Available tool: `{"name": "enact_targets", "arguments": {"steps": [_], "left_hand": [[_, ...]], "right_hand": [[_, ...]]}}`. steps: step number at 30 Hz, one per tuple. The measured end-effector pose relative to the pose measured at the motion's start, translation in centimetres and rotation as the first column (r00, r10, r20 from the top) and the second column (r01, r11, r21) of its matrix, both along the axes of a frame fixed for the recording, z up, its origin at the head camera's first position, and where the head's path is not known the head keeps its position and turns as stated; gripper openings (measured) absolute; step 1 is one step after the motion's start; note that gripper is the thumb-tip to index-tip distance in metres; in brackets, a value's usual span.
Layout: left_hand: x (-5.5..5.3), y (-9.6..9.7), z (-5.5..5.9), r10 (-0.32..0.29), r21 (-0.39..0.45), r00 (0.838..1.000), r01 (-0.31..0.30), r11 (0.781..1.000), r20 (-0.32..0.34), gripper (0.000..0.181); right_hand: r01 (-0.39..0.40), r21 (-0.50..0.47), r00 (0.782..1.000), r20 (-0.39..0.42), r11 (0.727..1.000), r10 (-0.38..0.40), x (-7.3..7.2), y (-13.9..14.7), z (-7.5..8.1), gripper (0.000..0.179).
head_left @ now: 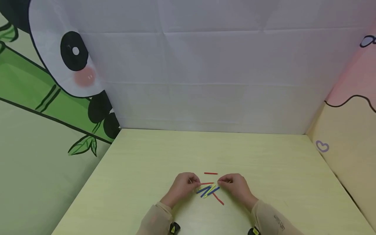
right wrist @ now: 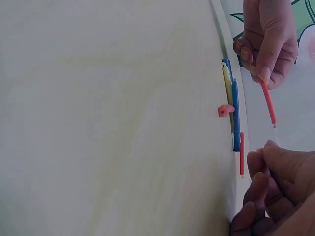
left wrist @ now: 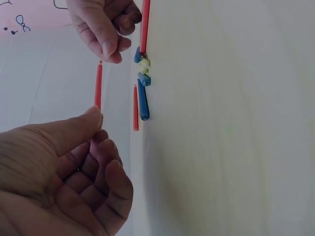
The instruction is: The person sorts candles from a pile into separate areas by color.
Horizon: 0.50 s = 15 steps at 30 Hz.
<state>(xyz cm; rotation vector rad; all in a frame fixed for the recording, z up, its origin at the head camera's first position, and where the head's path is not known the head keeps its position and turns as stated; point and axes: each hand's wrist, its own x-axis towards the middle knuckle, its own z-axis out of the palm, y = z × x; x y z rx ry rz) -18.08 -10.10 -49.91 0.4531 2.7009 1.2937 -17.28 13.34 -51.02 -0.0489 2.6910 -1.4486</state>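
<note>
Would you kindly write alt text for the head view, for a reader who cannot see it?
A left hand pinches a red stick pointing toward the right hand, over a pale table. On it lie overlapping blue sticks and yellow sticks, plus two more red sticks.

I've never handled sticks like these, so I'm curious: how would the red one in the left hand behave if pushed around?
The red stick is probably fairly stiff: it juts straight from the left hand without sagging. Being so thin, it's likely light. Its slim, straight shape suggests it might roll on the table.
</note>
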Motion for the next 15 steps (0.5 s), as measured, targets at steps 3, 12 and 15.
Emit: {"name": "enact_targets", "arguments": {"steps": [3,12,15], "left_hand": [[-0.3,0.0,-0.1,-0.003,-0.004,1.0,0.003,1.0,0.002,0.008],[-1.2,0.5,-0.1,-0.009,-0.012,1.0,0.01,1.0,0.014,0.008],[-1.5,0.6,-0.1,-0.011,-0.018,1.0,0.011,1.0,0.014,0.008]], "right_hand": [[-0.002,-0.005,1.0,-0.006,1.0,0.002,0.4,-0.1,0.0,0.008],[-0.029,-0.051,0.999,-0.038,0.998,0.027,1.4,-0.2,-0.1,0.005],[-0.041,-0.053,0.998,-0.044,0.998,0.039,1.6,-0.2,-0.2,0.004]]}}
